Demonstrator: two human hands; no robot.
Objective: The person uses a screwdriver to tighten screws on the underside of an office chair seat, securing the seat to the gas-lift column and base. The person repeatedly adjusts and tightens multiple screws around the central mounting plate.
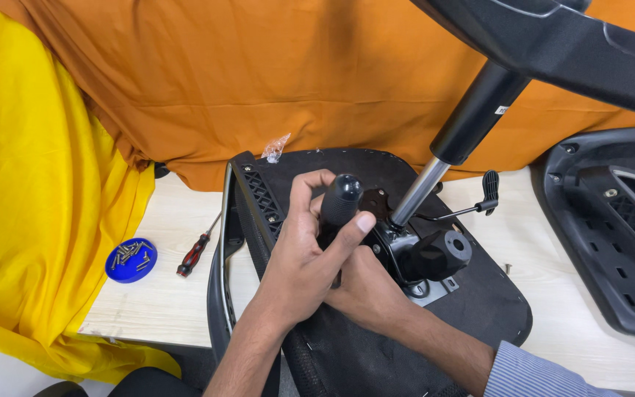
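Orange cloth (pixel 259 81) fills the top and centre of the frame, yellow cloth (pixel 31 184) drapes down the left side. Light wood table (pixel 163 301) spans the lower half. Upturned black chair seat (pixel 376 323) lies flat at lower centre, underside up, with its metal mechanism plate (pixel 406 257) at frame centre. Chair base arm (pixel 589 44) cuts across the upper right, and its black-sleeved gas cylinder (pixel 446 151) slants down from it into the mechanism. Second black plastic chair part (pixel 619 235) sits at the right edge, well apart from the hands. Left hand (pixel 306 265) at centre is wrapped around a black screwdriver handle (pixel 341 202), fingers curled behind, thumb pressed across the front near the top; the handle stands upright just left of the cylinder, over the seat underside. Right hand (pixel 365 294) sits just below and partly behind the left, palm on the seat next to the mechanism; its fingers are hidden, so grip cannot be told. Round black knob (pixel 442 254) juts from the mechanism right of the hands. Thin lever (pixel 472 202) sticks out toward upper right. Blue lid (pixel 131 260) holding screws lies at left on the table, red-handled screwdriver (pixel 194 254) just beside it. Crumpled clear wrapper (pixel 275 148) lies at the seat's top edge.
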